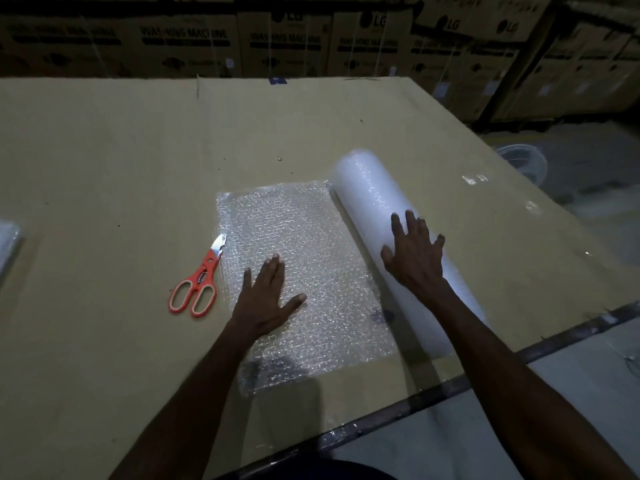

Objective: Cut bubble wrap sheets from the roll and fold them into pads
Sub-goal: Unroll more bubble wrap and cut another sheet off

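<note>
Under my left hand (268,299), fingers flat and spread and gripping nothing, lies the unrolled bubble wrap sheet (304,271), while my right hand (414,252) rests just as flat on the roll (391,237) immediately to the sheet's right. To do this well I'd keep the left palm pinning the sheet taut and steady the roll before reaching for the scissors (197,278), closed just left of that hand. Roll and sheet both run long-axis away from me, slanting slightly leftward at the far end.
</note>
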